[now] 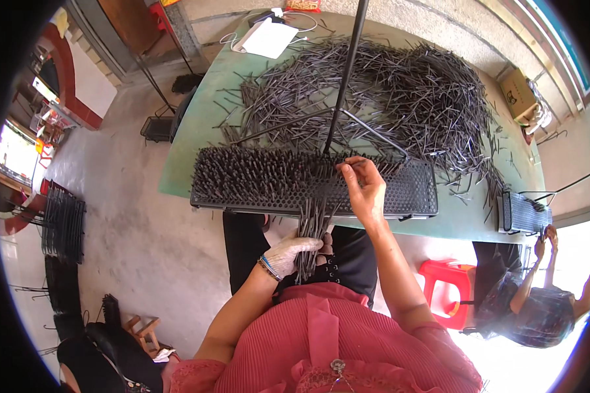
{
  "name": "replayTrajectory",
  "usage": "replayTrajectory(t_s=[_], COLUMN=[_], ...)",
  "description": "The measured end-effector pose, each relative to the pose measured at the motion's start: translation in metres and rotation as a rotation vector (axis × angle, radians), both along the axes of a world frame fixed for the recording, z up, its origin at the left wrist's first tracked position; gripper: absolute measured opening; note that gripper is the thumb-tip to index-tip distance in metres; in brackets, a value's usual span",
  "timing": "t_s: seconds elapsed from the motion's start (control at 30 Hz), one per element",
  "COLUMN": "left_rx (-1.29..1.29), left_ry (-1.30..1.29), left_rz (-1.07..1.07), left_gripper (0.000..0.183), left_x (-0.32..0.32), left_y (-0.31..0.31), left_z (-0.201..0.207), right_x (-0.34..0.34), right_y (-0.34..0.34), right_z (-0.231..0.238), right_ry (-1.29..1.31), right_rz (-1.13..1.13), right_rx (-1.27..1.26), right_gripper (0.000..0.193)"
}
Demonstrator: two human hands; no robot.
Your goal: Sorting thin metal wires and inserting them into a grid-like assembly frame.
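My left hand (288, 254), in a pale work glove, is closed around a bundle of thin dark sticks (313, 226) just below the rack's near edge. Over the perforated black rack (373, 193), my bare right hand (366, 187) has its thumb and forefinger pinched together at the edge of the standing sticks; what lies between the fingertips is too small to make out. Upright sticks (249, 173) fill the rack's left part densely, and a thinner row runs along its far side. Bare holes show at the near right. A black pole with slanting braces (345, 85) rises from the rack.
Loose dark sticks (432, 92) lie heaped across the green table (196, 141). A white box with cables (267, 38) sits at the far left. At right, another person's hands (548, 239) work at a similar rack (521, 211). A red stool (432, 278) stands nearby.
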State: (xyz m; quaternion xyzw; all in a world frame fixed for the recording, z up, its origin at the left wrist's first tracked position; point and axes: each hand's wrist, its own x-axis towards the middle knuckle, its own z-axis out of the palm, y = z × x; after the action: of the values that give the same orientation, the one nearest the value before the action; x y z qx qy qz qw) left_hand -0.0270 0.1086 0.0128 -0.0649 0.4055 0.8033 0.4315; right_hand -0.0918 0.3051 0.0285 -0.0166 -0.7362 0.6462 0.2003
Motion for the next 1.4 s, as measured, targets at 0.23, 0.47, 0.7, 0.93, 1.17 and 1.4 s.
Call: replayTrajectory(t_s=[0.23, 0.47, 0.7, 0.93, 1.17, 1.4], left_rx=[0.027, -0.031, 0.035, -0.031, 0.009, -0.015], left_ry=[-0.010, -0.139, -0.188, -0.069, -0.057, -0.045], left_rz=[0.009, 0.056, 0.052, 0.015, -0.002, -0.014], left_gripper=[0.035, 0.024, 0.028, 0.023, 0.024, 0.026], left_x=[-0.003, -0.004, -0.007, -0.008, -0.009, -0.010], left_y=[-0.001, -0.004, -0.007, -0.007, -0.007, -0.008], left_z=[-0.001, -0.001, -0.009, 0.003, 0.000, -0.002], right_x=[-0.010, -0.001, -0.004, -0.013, -0.014, -0.014], right_y=[-0.012, -0.022, -0.024, -0.020, -0.016, -0.017], right_z=[-0.007, -0.007, -0.006, -0.011, 0.003, 0.007], right_ry=[0.014, 0.037, 0.121, 0.156, 0.161, 0.291], right_rz=[-0.083, -0.197, -0.133, -0.035, 0.064, 0.110], right_rx=[0.221, 0.348, 0.449, 0.669, 0.750, 0.818], right_gripper=[0.017, 0.021, 0.020, 0.023, 0.018, 0.013])
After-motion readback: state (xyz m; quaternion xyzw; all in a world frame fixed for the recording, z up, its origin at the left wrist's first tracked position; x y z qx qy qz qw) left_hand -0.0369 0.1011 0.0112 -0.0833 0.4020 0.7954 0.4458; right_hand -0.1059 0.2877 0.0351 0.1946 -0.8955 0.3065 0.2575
